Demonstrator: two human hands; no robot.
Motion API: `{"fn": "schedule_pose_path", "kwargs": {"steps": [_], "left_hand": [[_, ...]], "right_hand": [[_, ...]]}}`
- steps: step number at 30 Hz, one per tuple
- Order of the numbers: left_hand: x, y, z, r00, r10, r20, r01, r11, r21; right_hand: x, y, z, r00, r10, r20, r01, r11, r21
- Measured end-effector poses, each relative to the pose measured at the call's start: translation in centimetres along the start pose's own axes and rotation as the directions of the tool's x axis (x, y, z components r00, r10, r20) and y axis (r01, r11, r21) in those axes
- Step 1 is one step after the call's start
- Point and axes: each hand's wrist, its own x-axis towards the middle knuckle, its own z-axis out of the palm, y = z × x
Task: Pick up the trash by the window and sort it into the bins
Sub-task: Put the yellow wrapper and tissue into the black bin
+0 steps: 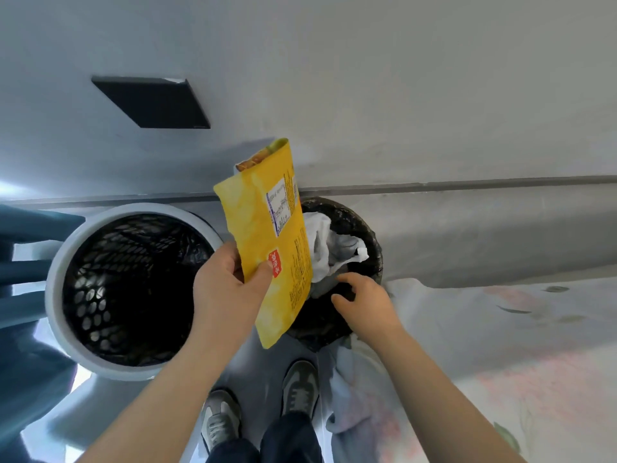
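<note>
A yellow snack bag [267,235] is pinched between the thumb and fingers of the left hand [230,285] and held tilted above the small black-lined bin [374,235], in which crumpled white material [334,252] lies. The right hand [364,299] is positioned over that bin's near rim with fingers loosely spread (nothing gripped). A larger white mesh bin [53,295] stands beside it.

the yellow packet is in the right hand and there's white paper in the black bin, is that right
Not quite: the head view shows the left hand gripping the yellow packet, not the right. The white paper is indeed in the black bin.
</note>
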Motion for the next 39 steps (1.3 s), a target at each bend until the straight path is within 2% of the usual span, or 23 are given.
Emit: {"fn": "schedule_pose_path", "kwargs": {"steps": [4, 7, 9, 11, 14, 16, 20, 27, 29, 32, 35, 39], "left_hand": [[0.7, -1.1, 2.9, 0.999, -0.036, 0.02, 0.035, 0.997, 0.064], [1.5, -2.4, 4.6, 0.994, -0.016, 0.105, 0.001, 0.99, 0.143], [2.1, -3.0, 5.4, 0.987, -0.006, 0.161, -0.027, 0.979, 0.204], [2.8, -3.4, 6.1, 0.978, 0.043, 0.202, -0.097, 0.96, 0.264], [3.4, -3.2, 6.8, 0.958, 0.162, 0.236, -0.224, 0.938, 0.264], [3.6, -3.0, 6.9, 0.949, 0.182, 0.257, -0.254, 0.924, 0.286], [3.9, -3.3, 6.9, 0.949, 0.162, 0.272, -0.242, 0.924, 0.295], [4.1, -4.5, 6.9, 0.973, 0.082, 0.217, -0.154, 0.929, 0.337], [4.2, -4.8, 6.7, 0.978, 0.064, 0.201, -0.135, 0.921, 0.366], [4.4, -5.7, 5.9, 0.98, 0.006, 0.196, -0.083, 0.918, 0.388], [4.5, -6.8, 4.9, 0.972, -0.052, 0.227, -0.051, 0.903, 0.427], [4.5, -8.1, 3.6, 0.968, -0.126, 0.217, 0.001, 0.867, 0.498]], "right_hand": [[-0.3, 1.0, -1.0, 1.0, 0.03, -0.01, -0.029, 0.996, 0.087], [0.2, 1.5, -1.2, 0.996, 0.014, -0.084, 0.002, 0.983, 0.183], [0.5, 1.3, -1.5, 0.987, -0.033, -0.156, 0.068, 0.971, 0.229], [0.6, 0.7, -2.3, 0.958, -0.145, -0.247, 0.204, 0.952, 0.229], [0.9, -1.0, -4.1, 0.858, -0.382, -0.343, 0.419, 0.907, 0.038], [1.7, -1.7, -5.1, 0.791, -0.505, -0.346, 0.498, 0.859, -0.116], [3.6, -2.0, -6.3, 0.75, -0.59, -0.3, 0.512, 0.804, -0.303], [4.7, -1.4, -6.7, 0.636, -0.672, -0.379, 0.501, 0.733, -0.46], [4.5, -1.2, -6.1, 0.647, -0.686, -0.333, 0.517, 0.716, -0.47], [4.5, -0.8, -4.6, 0.72, -0.648, -0.246, 0.507, 0.735, -0.451], [4.4, -0.5, -3.1, 0.799, -0.574, -0.177, 0.436, 0.758, -0.485], [4.3, -0.1, -1.3, 0.872, -0.483, -0.077, 0.379, 0.767, -0.517]]}}
